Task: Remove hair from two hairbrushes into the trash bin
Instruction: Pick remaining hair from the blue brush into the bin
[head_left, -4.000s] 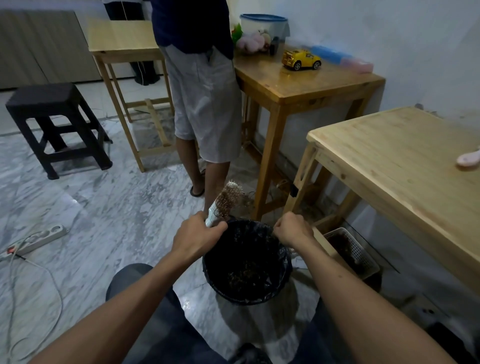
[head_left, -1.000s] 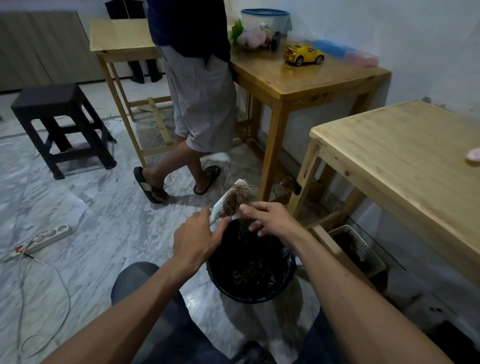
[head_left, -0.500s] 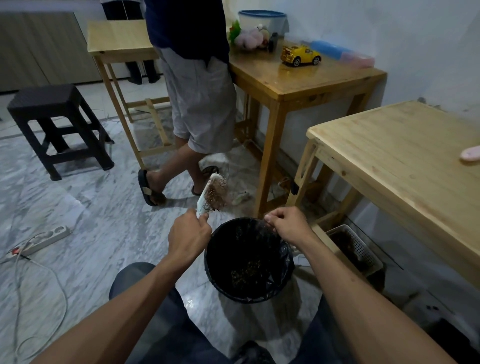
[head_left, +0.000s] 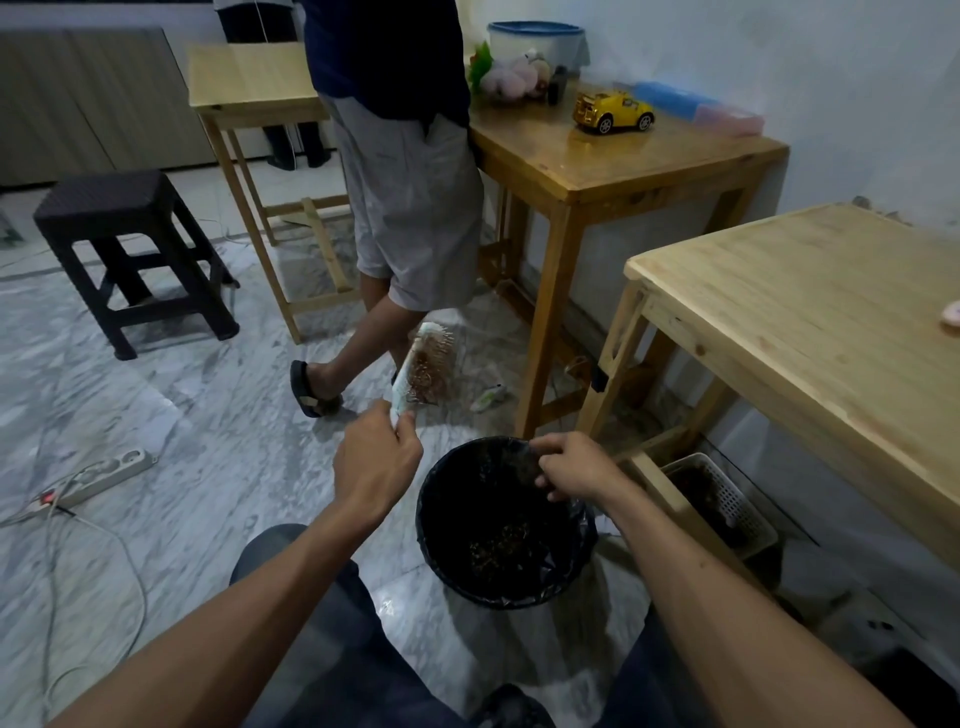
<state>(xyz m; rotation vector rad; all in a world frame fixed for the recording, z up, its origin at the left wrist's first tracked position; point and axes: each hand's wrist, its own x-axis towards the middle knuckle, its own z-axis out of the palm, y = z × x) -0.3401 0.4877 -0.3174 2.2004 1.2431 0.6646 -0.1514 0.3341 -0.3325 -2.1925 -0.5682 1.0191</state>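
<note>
My left hand (head_left: 375, 460) grips the handle of a pale hairbrush (head_left: 427, 370), held upright to the left of the bin, its bristles matted with brown hair. A round trash bin (head_left: 441, 551) lined with a black bag stands on the floor between my knees, with hair clumps at its bottom. My right hand (head_left: 576, 466) hovers over the bin's far right rim with its fingers curled and pinched together; whether they hold hair cannot be made out. A pink object (head_left: 951, 314), perhaps a second brush, lies at the right edge of the near table.
A person (head_left: 410, 197) in grey shorts and sandals stands just beyond the bin. Light wooden table (head_left: 810, 312) at right, darker table (head_left: 613, 161) with a yellow toy car (head_left: 612, 111) behind. White basket (head_left: 722, 499) under the near table. Black stool (head_left: 130, 249) and power strip (head_left: 98, 475) at left.
A second ago my right hand was picking at the brush bristles; it has dropped to the bin's rim. My left hand shifted the brush left, away from the bin. The standing person stepped.
</note>
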